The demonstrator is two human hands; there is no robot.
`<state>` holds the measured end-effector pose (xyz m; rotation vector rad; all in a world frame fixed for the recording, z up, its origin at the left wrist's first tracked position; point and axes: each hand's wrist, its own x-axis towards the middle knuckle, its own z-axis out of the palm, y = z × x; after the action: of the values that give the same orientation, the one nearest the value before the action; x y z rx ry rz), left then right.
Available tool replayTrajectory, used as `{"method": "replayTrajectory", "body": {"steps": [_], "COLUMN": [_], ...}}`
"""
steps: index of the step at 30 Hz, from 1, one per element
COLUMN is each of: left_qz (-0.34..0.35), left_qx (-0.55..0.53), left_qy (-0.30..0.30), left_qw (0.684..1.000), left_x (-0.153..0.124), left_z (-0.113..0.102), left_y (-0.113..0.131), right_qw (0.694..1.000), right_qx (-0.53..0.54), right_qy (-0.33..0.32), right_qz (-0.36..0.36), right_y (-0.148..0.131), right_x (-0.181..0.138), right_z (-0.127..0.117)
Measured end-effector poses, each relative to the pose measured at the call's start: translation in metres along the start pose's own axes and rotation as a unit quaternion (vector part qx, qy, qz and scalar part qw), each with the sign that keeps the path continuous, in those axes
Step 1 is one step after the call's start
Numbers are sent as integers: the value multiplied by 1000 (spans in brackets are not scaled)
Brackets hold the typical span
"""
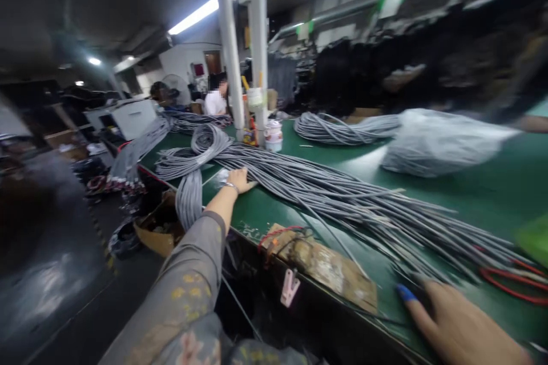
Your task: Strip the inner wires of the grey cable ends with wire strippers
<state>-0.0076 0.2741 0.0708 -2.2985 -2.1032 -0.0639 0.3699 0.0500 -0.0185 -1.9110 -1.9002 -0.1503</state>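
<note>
My left hand [240, 179] reaches out on a long grey sleeve and lies flat, fingers stretched, on the edge of a big bundle of grey cables [342, 197] spread over the green table [483, 194]. My right hand [454, 319] rests near the table's front edge at the lower right, fingers apart, one fingertip wrapped in blue tape. It touches the thin end of the cable bundle and holds nothing that I can see. The picture is smeared by motion.
More coiled grey cables [338, 128] and a clear plastic bag [436, 140] lie further back. White posts [257, 51] with small pots stand mid-table. A worn cardboard piece [329, 265] and red wire [509, 285] lie at the front edge. A person in white [214, 101] sits far behind.
</note>
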Motion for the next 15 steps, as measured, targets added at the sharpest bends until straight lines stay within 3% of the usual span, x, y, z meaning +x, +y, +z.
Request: {"method": "replayTrajectory", "body": {"steps": [1, 5, 11, 15], "left_qz": [17, 73, 136, 168], "left_qx": [6, 23, -19, -95], "left_qy": [-7, -31, -55, -36], "left_qw": [1000, 997, 989, 981], "left_x": [3, 2, -46, -67], "left_z": [-3, -8, -1, -12], "left_y": [-1, -3, 1, 2], "right_qw": [1000, 998, 999, 998], "right_qx": [4, -13, -14, -13], "right_qy": [-31, -34, -30, -37], "right_qz": [2, 43, 39, 41], "right_y": [-7, -26, -26, -27], "right_x": [-1, 0, -1, -1], "right_z": [-7, -23, -21, -23]}}
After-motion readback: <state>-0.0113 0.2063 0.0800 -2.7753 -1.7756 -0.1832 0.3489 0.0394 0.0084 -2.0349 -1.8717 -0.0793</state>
